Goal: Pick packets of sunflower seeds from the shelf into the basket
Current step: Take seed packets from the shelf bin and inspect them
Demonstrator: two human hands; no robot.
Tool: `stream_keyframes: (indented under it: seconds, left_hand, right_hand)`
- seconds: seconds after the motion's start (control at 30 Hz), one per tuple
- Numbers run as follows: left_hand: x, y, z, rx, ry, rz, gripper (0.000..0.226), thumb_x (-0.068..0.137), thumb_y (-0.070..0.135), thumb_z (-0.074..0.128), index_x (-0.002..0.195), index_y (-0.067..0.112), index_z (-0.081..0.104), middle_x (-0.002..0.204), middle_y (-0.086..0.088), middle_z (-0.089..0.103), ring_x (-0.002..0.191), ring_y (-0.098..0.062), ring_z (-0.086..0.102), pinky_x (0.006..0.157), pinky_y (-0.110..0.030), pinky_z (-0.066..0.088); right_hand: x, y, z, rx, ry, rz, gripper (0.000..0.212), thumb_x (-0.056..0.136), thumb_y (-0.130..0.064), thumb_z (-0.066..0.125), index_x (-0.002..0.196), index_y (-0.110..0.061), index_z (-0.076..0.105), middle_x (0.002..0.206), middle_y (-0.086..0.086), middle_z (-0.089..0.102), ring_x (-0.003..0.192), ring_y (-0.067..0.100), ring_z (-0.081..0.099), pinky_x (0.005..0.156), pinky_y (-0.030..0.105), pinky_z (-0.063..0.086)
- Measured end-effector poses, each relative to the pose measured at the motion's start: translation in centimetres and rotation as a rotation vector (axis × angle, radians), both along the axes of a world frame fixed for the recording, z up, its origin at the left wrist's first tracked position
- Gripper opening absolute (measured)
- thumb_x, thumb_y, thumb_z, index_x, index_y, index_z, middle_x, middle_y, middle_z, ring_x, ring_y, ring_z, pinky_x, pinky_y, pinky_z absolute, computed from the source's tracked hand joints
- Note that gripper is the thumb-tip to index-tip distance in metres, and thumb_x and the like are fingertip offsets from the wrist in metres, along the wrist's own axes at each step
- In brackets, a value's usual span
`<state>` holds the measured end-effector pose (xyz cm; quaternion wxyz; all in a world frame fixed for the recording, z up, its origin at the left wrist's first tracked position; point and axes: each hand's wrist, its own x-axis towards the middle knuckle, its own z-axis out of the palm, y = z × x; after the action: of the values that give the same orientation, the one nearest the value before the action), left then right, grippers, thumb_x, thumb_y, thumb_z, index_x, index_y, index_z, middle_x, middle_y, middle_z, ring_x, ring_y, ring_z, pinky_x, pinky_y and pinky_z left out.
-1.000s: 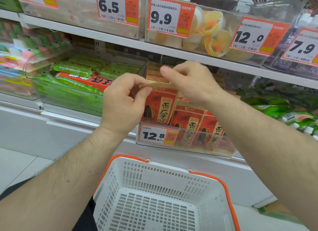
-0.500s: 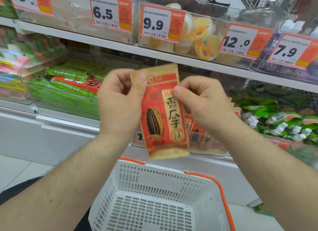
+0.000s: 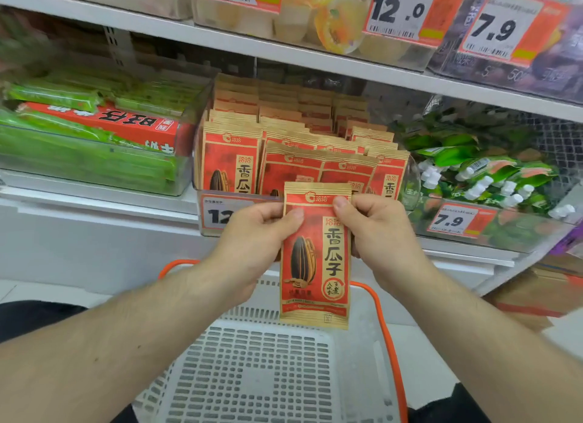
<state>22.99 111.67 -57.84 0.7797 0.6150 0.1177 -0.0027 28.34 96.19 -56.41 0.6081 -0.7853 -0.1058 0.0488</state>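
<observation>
A red and tan packet of sunflower seeds (image 3: 315,258) hangs upright, pinched at its top corners by both hands. My left hand (image 3: 252,243) holds its upper left edge and my right hand (image 3: 378,230) its upper right edge. The packet is above the far rim of the white basket (image 3: 252,375) with orange handles, which holds nothing in view. Behind the hands, a clear shelf bin (image 3: 220,214) holds several more of the same packets (image 3: 284,139) standing in rows.
Green packs and a red box fill a clear bin (image 3: 94,157) on the left. Green pouches with white caps (image 3: 482,176) lie in a bin on the right. The upper shelf (image 3: 284,53) carries jelly cups and price tags. A cardboard box (image 3: 536,293) sits low right.
Both hands drew a packet out of the bin, raised it, then lowered it towards the basket. The view tilted downward.
</observation>
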Motion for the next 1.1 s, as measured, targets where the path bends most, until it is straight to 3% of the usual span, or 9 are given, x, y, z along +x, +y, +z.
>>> stream_keyframes:
  seconds: [0.17,0.33,0.5,0.6,0.73,0.93,1.03,1.1]
  left_hand:
    - [0.2,-0.8,-1.0,0.002,0.104,-0.036,0.016,0.094,0.018,0.063,0.097,0.005,0.071,0.089,-0.011,0.076,0.066,-0.016,0.070,0.054,-0.024,0.054]
    - [0.5,-1.2,-1.8,-0.018,0.153,-0.009,0.014,0.092,0.018,0.066,0.095,0.005,0.071,0.088,-0.012,0.076,0.067,-0.018,0.069,0.059,-0.029,0.058]
    - [0.5,-1.1,-1.9,-0.053,0.160,0.035,0.009,0.092,0.017,0.066,0.093,0.009,0.071,0.081,-0.005,0.076,0.064,-0.015,0.070,0.063,-0.033,0.058]
    - [0.3,-1.0,-2.1,-0.053,0.168,0.034,0.011,0.092,0.016,0.066,0.095,0.007,0.071,0.082,-0.006,0.076,0.065,-0.016,0.071,0.056,-0.030,0.059]
    - [0.2,-0.8,-2.4,-0.056,0.190,0.066,0.013,0.092,0.016,0.067,0.099,0.007,0.071,0.086,-0.008,0.077,0.066,-0.017,0.071,0.056,-0.029,0.059]
    - [0.2,-0.6,-2.9,-0.081,0.217,0.086,0.017,0.093,0.016,0.066,0.105,0.007,0.072,0.095,-0.012,0.076,0.073,-0.021,0.071,0.057,-0.029,0.059]
    - [0.4,-0.4,-3.3,-0.114,0.248,0.091,0.021,0.093,0.016,0.065,0.112,0.006,0.070,0.101,-0.014,0.075,0.088,-0.028,0.073,0.076,-0.041,0.061]
    - [0.6,-0.2,-3.4,-0.137,0.263,0.061,0.024,0.094,0.017,0.064,0.115,0.005,0.068,0.101,-0.014,0.075,0.085,-0.026,0.074,0.072,-0.040,0.062]
  right_hand:
    - [-0.1,-1.4,-1.2,-0.017,0.084,-0.014,0.043,0.102,-0.023,0.053,0.064,-0.005,0.061,0.046,0.001,0.056,0.037,0.011,0.043,0.039,0.021,0.035]
    - [0.3,-2.7,-1.8,-0.092,0.177,0.069,0.042,0.102,-0.030,0.052,0.080,0.004,0.066,0.059,0.008,0.065,0.045,0.014,0.051,0.046,0.026,0.042]
    - [-0.4,-3.8,-1.9,-0.268,0.230,0.251,0.039,0.099,-0.029,0.056,0.077,0.000,0.068,0.066,0.010,0.069,0.053,0.016,0.058,0.054,0.029,0.047]
    - [-0.6,-3.9,-2.2,-0.279,0.207,0.264,0.038,0.100,-0.024,0.055,0.079,0.004,0.068,0.066,0.012,0.069,0.052,0.016,0.058,0.055,0.030,0.047]
    - [-1.2,-3.8,-1.9,-0.286,0.242,0.347,0.027,0.099,-0.024,0.056,0.080,-0.008,0.067,0.065,0.002,0.070,0.052,0.015,0.058,0.051,0.026,0.046]
    - [-1.9,-3.8,-1.5,-0.338,0.241,0.438,0.016,0.092,-0.024,0.064,0.097,-0.009,0.068,0.074,0.008,0.074,0.056,0.017,0.063,0.053,0.029,0.048]
    - [-2.3,-3.9,-1.1,-0.337,0.289,0.526,0.043,0.079,-0.020,0.078,0.118,-0.017,0.060,0.080,0.016,0.073,0.057,0.020,0.065,0.053,0.029,0.051]
    - [-2.7,-3.8,-1.0,-0.347,0.269,0.546,0.056,0.078,-0.007,0.082,0.125,-0.022,0.054,0.078,0.017,0.073,0.056,0.021,0.064,0.052,0.028,0.051]
